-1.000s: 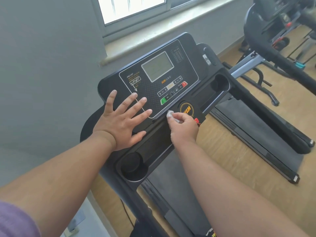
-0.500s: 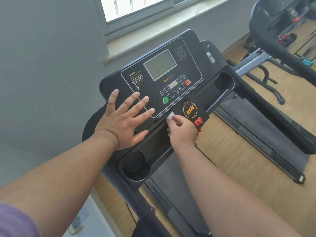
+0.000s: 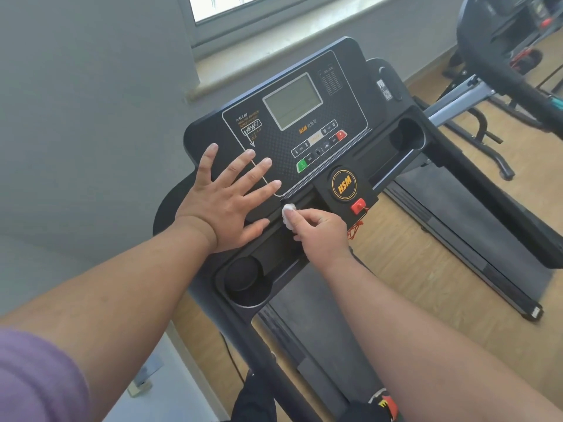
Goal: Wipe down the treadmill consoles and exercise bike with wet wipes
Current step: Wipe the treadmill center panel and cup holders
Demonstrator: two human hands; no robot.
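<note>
The right hand (image 3: 323,231) is pinching a small balled white wet wipe (image 3: 288,212) with curled fingers, pressing it into the groove just below the treadmill console (image 3: 304,138), left of the round HSM badge (image 3: 344,184) and red safety key (image 3: 358,206). The left hand (image 3: 227,199) is lying flat, fingers spread, on the console's left side. A cup holder (image 3: 243,277) is sitting near the wrists.

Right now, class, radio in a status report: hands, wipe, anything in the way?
Left hand flat on the console. Right hand pinching the wipe, pressed into the console's lower groove. Red safety key close beside.
</note>
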